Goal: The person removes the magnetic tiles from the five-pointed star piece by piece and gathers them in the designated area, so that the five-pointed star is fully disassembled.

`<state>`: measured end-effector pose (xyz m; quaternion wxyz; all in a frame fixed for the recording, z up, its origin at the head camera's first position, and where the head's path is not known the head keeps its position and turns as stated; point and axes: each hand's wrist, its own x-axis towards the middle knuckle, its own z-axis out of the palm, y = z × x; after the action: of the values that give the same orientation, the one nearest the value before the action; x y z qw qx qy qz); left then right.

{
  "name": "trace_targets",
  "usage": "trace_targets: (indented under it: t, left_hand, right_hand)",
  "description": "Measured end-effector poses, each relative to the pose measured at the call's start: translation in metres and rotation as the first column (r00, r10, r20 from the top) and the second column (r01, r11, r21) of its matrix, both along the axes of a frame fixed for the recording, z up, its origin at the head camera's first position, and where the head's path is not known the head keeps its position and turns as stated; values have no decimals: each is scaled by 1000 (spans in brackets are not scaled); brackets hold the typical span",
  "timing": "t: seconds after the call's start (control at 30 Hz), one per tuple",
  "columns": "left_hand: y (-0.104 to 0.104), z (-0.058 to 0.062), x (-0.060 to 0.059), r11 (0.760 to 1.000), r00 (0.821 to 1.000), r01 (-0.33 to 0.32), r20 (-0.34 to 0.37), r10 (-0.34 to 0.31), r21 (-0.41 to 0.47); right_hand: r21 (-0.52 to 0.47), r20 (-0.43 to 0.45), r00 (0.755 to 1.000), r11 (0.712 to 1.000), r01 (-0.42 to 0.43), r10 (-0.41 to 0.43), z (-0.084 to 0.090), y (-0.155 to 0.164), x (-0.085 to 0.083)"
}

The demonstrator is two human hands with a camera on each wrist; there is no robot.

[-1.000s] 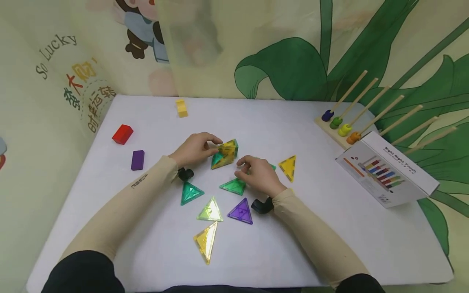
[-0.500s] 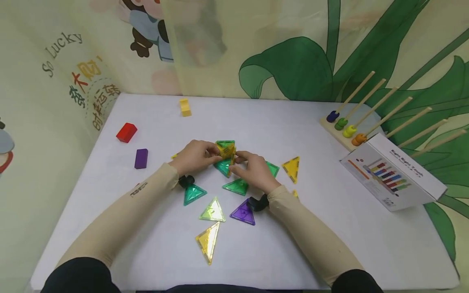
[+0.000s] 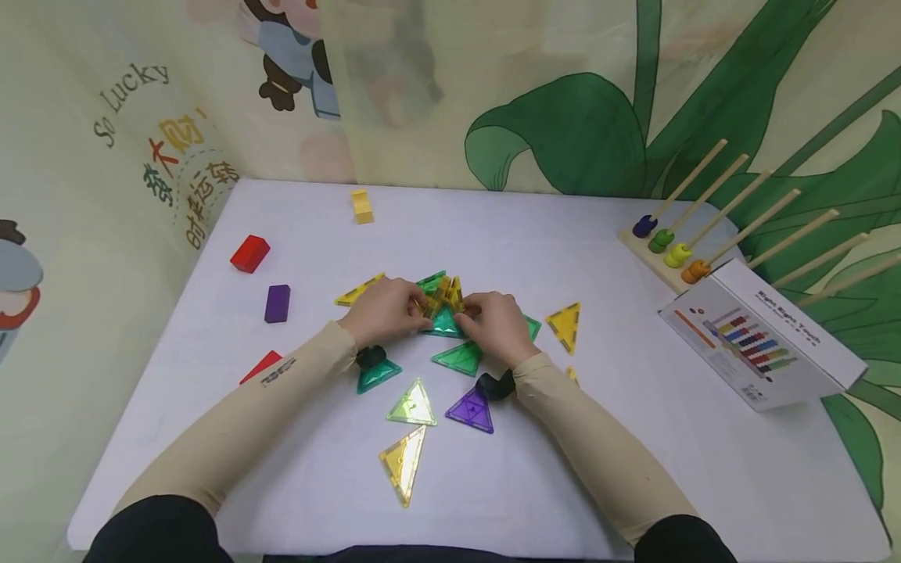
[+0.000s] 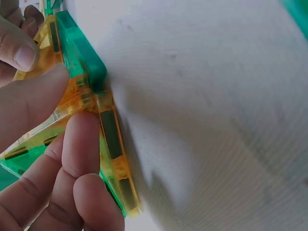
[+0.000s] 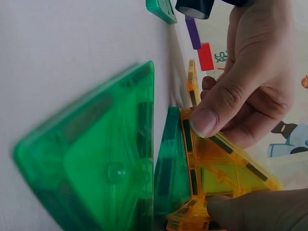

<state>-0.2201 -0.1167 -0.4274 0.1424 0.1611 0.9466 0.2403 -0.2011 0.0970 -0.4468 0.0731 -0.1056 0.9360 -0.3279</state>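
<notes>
Both hands are at a small assembly of translucent magnetic triangle tiles in mid-table. My left hand (image 3: 387, 313) pinches a yellow triangle tile (image 5: 221, 166) at the assembly's left side between thumb and fingers. From the right, my right hand (image 3: 498, 324) holds another yellow triangle tile (image 3: 456, 294), its fingertips partly hidden in the head view. A teal triangle tile (image 3: 445, 322) lies at the front, between the hands, and a green one (image 3: 431, 283) shows behind the yellow tiles. Close by my right hand is a flat green triangle tile (image 3: 457, 358).
Nearer me lie a pale green tile (image 3: 413, 404), a purple tile (image 3: 471, 410) and a yellow tile (image 3: 404, 465). Red (image 3: 249, 254), purple (image 3: 278, 303) and yellow (image 3: 362, 206) blocks stand left and back. A peg rack (image 3: 655, 262) and white box (image 3: 760, 336) occupy the right.
My right hand has moved left and away from me, off the loose green tiles and onto the assembly. The assembly has turned, its teal tile now facing me; my left hand has kept hold.
</notes>
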Motion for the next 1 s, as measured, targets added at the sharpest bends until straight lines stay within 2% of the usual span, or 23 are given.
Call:
trace_targets:
  t: [0.13, 0.43, 0.53, 0.77, 1.0]
  left_hand:
    - [-2, 0, 0, 1000, 1000, -23, -10, 23, 20]
    - [-2, 0, 1, 1000, 1000, -10, -28, 11, 25]
    - [-1, 1, 2, 999, 1000, -11, -19, 12, 30]
    - [-2, 3, 5, 999, 1000, -20, -10, 20, 40]
    - [-5, 3, 4, 998, 1000, 11, -1, -11, 57]
  right_hand:
    - [-16, 3, 1000, 1000, 11, -11, 1, 3, -3]
    - [-9, 115, 988, 994, 109, -107, 5, 18, -13]
    - [20, 126, 981, 989, 148, -149, 6, 27, -24]
    - [97, 132, 964, 971, 219, -230, 7, 50, -60]
    - [78, 111, 959, 964, 255, -262, 10, 63, -82]
